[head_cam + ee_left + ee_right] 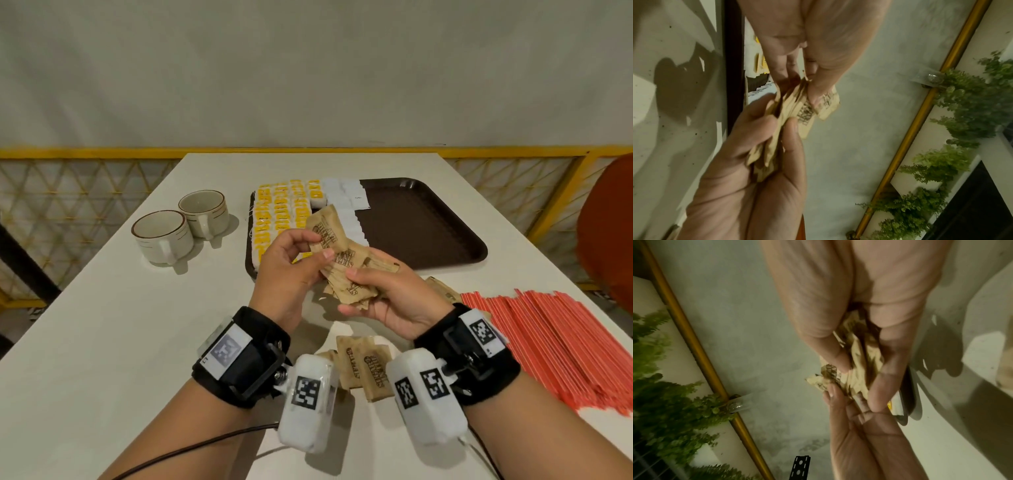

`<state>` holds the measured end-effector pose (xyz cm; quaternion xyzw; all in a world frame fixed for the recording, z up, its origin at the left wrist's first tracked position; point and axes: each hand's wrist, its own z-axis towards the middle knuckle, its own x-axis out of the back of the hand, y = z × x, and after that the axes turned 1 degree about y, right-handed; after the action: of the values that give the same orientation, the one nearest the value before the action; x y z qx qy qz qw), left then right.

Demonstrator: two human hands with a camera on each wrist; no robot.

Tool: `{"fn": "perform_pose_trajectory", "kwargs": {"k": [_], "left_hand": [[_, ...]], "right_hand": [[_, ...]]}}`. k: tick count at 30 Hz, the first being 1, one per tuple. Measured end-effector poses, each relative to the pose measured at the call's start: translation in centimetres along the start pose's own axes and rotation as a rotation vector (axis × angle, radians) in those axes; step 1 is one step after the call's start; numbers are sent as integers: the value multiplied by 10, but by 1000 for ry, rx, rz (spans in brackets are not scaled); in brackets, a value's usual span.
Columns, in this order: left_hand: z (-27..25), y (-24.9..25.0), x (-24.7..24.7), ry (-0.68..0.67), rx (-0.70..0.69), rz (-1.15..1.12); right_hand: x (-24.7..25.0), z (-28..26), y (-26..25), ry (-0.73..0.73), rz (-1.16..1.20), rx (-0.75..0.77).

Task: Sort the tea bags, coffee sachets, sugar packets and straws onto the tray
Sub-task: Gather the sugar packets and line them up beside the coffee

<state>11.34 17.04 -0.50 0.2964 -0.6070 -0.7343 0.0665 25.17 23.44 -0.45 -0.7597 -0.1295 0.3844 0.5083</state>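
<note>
Both hands hold a bunch of brown sugar packets [346, 263] above the table, just in front of the brown tray [428, 222]. My left hand [301, 253] pinches the upper packets between thumb and fingers. My right hand [380, 294] grips the lower part of the bunch, thumb on top. The wrist views show the same packets [797, 107] [857, 356] squeezed between the fingers of both hands. Yellow tea bags [281, 212] fill the tray's left side, with white sachets [346, 202] beside them. Red straws [555, 342] lie on the table at the right.
More brown sugar packets [366, 366] lie on the table between my wrists, and another [442, 287] sits behind my right hand. Two ceramic cups [181, 229] stand left of the tray. An orange chair [609, 233] is at the right edge.
</note>
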Motion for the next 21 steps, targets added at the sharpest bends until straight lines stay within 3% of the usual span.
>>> {"fn": "perform_pose_trajectory", "kwargs": {"k": [9,15,21], "left_hand": [[7,19,19,-24,39,-41],[7,17,28,-157,17,260],[14,20,39,-123,-66,331]], "right_hand": [[16,-3,-13,130,14,36],[21,-5,-15,110,-87,59],[23,-4,-13,59,-163,101]]}}
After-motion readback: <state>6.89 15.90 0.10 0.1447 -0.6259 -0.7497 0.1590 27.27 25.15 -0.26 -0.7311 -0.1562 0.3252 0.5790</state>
